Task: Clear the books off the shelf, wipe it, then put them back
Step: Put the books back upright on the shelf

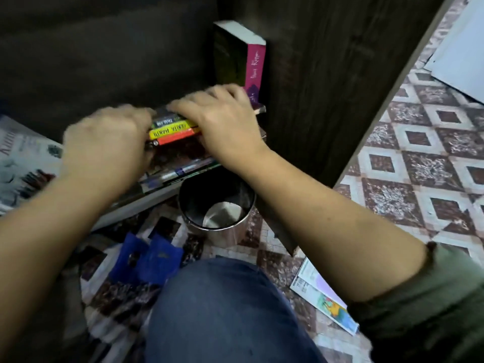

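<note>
Both hands [104,145] [222,121], fingers curled, grip the stacked books [172,128].

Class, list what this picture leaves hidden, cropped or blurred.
Head view only:
- Small books: ends covered by left hand and right hand.
- Shelf: too dark to judge.
- Left hand: motion-blurred.
- Magazine: cut off by left edge.
- Blue item: blurred, unidentifiable.

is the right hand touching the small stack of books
Touching: in the head view the right hand lies on top of the small stack of books, fingers curled over its far edge.
</note>
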Tool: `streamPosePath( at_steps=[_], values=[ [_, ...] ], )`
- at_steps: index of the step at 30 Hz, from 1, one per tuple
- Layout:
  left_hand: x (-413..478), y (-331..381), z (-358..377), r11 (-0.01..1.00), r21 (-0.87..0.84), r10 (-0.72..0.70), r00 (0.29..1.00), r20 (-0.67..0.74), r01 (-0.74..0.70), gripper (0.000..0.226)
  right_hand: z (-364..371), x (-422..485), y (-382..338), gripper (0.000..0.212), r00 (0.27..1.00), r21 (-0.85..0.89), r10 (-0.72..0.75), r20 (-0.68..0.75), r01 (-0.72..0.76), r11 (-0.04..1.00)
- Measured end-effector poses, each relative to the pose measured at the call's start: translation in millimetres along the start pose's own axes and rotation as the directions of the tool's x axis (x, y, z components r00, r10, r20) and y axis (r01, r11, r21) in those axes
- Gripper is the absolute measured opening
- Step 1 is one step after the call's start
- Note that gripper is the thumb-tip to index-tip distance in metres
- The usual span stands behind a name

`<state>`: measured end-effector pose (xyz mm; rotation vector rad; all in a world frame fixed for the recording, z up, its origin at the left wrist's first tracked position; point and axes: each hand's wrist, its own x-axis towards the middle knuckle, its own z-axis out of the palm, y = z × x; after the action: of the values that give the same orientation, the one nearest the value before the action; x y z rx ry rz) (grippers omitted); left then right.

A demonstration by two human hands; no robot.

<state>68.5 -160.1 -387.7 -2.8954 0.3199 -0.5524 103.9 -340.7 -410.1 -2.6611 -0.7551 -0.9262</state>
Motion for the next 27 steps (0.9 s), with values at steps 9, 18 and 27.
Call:
streamPosePath(
  at_steps=[9, 18, 27],
  values=[
    [-2.2, -2.9, 66.5, 0.998, -0.018, 0.063, 0.995, 0.081, -0.062, 0.086, 61.2, -6.8, 37.2, 0.079, 0.895, 0.176, -0.107, 0.433, 0.032, 0.984],
    [9.2, 46.4, 28.9, 0.998, -0.023, 0.057, 0.992, 0.114, -0.055, 0.090, 59.7, -158.1, 56.3, 0.038, 0.996, 0.215, 0.047, -0.079, -0.029, 0.976],
    [-9.5, 220.0, 45.7, 0.349, -0.050, 0.917, 0.352, -0.187, -0.936, 0.017, 64.7, -434.4, 94.5, 0.051, 0.296, -0.235, 0.484, 0.823, -0.599, 0.765]
  ],
)
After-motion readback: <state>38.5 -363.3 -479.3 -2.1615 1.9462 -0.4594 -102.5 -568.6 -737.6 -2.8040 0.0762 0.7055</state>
